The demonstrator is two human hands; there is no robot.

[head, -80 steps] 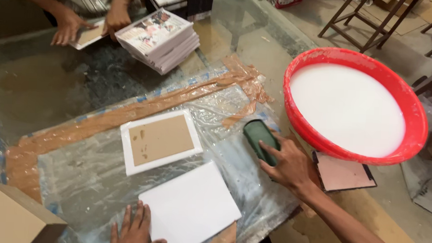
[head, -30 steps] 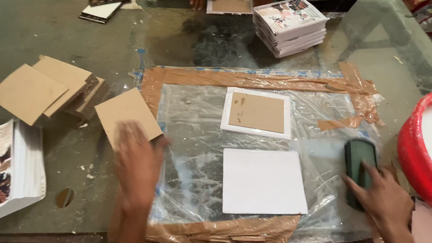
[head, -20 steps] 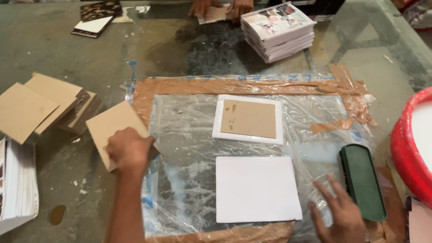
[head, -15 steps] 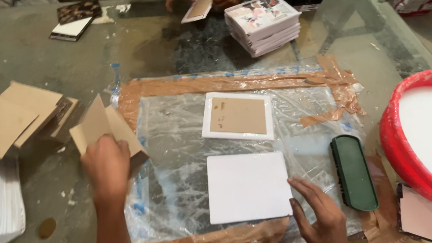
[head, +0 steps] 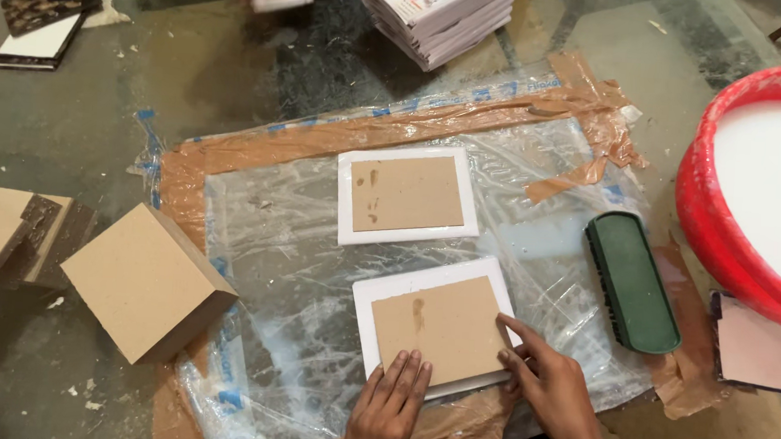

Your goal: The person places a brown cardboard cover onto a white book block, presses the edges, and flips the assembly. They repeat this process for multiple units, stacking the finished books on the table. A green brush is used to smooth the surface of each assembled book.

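A brown cardboard piece [head: 443, 325] lies on a white glued sheet [head: 367, 291] at the near edge of the plastic film. My left hand [head: 390, 406] rests flat on the board's near edge, fingers together. My right hand [head: 553, 388] presses its right side with spread fingers. Farther back lies a second white sheet topped with brown board [head: 407, 194]. A dark green brush block [head: 632, 281] lies untouched to the right.
Plastic film [head: 263, 266] is taped to the glass table with brown tape. A red basin of white glue [head: 758, 176] stands at right. A stack of brown boards [head: 142, 282] lies at left. A stack of printed covers [head: 437, 13] sits at the back.
My left hand brought a brown board from the left stack and laid it on the white sheet. My right hand let go of the green brush and moved onto the board.
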